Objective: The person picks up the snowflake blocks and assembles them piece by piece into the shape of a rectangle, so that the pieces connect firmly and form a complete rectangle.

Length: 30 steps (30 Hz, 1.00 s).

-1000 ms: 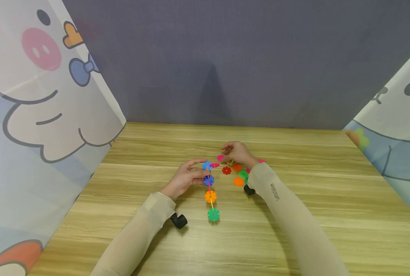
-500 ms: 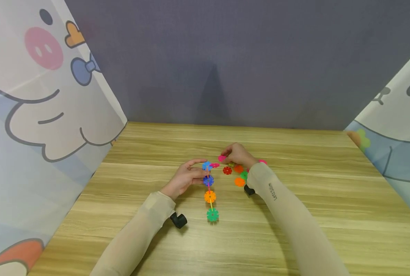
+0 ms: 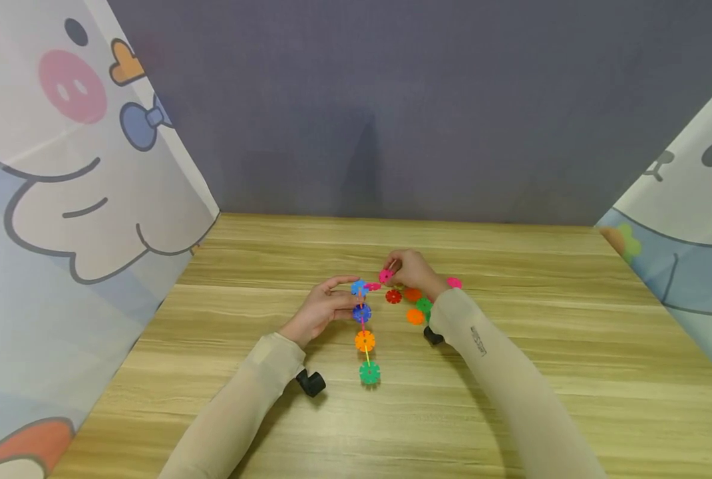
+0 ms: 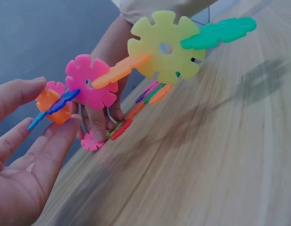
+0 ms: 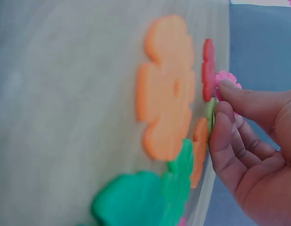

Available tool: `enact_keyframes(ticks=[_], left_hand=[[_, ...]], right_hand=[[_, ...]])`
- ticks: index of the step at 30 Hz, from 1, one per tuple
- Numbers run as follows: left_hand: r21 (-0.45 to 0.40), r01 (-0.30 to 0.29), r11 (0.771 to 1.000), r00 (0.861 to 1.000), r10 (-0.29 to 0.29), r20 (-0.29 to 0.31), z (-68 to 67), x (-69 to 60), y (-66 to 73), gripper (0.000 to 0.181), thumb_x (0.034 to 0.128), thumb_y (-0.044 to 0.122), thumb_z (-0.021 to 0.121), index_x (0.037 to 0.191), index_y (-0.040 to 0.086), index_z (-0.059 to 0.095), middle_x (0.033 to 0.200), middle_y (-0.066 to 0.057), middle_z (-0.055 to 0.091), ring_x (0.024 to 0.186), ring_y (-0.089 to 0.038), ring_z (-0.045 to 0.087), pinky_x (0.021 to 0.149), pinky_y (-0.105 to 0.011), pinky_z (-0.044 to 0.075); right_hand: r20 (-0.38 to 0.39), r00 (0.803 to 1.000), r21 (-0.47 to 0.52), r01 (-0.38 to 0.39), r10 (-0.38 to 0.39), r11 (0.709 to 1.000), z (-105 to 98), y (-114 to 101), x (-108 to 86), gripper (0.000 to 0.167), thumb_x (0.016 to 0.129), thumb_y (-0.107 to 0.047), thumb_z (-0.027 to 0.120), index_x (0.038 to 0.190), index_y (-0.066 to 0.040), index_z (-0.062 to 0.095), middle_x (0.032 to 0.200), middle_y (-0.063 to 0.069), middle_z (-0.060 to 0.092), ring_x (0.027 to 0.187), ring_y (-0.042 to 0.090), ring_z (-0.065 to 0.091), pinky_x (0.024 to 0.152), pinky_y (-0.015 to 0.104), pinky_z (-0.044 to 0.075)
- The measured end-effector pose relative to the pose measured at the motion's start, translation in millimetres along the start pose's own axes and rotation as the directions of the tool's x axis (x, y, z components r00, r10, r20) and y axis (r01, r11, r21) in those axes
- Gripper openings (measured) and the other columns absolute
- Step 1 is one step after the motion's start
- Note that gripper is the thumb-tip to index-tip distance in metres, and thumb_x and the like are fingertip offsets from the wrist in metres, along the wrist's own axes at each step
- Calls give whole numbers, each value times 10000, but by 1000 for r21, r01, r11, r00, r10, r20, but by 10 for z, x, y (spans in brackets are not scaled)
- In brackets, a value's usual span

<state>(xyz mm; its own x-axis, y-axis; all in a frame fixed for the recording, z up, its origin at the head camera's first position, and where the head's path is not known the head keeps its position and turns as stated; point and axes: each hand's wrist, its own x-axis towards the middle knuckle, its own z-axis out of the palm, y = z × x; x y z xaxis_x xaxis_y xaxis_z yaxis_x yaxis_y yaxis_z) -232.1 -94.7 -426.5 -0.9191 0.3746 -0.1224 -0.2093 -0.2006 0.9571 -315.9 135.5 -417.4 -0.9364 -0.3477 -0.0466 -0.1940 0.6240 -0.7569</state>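
From the left hand (image 3: 320, 309), the chain (image 3: 364, 341) (green-tipped) stretches nearward.

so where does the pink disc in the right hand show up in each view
Head: pink disc just right of centre, below mid-height, pinched by the right hand.
Left wrist: pink disc left of centre, a bit below mid-height.
Right wrist: pink disc right of centre, upper half, partly hidden by the hand.
Shared landmark: the red disc near it.
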Motion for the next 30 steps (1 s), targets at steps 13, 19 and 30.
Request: enact_keyframes(ticks=[13,19,30], left_hand=[[-2,-23,1000,1000,23,19,3,16,-27,565,942,-75,583,1471,-77,385,947,-36,713,869,-152,706,785,-314,578],[-4,-18,1000,1000,18,18,3,21,-30,571,937,-76,593,1470,-77,387,972,-63,710,880,-158,707,773,-309,579],[-4,-6,1000,1000,6,14,26,3,-11,595,914,-90,616,1467,-69,395,980,-71,714,865,-153,708,764,-306,577]], right_hand=[[-34,999,214,-20,28,977,-52,-35,-233,141,917,44,646,1035,117,669,791,160,662,615,207,685,614,342,597],[-21,999,331,-28,37,943,-63,-29,-334,204,935,11,653,1102,129,649,827,198,680,682,250,711,669,384,602],[13,999,517,-47,47,855,-65,-68,-507,241,948,26,630,1153,149,601,874,171,695,740,261,725,726,413,595]])
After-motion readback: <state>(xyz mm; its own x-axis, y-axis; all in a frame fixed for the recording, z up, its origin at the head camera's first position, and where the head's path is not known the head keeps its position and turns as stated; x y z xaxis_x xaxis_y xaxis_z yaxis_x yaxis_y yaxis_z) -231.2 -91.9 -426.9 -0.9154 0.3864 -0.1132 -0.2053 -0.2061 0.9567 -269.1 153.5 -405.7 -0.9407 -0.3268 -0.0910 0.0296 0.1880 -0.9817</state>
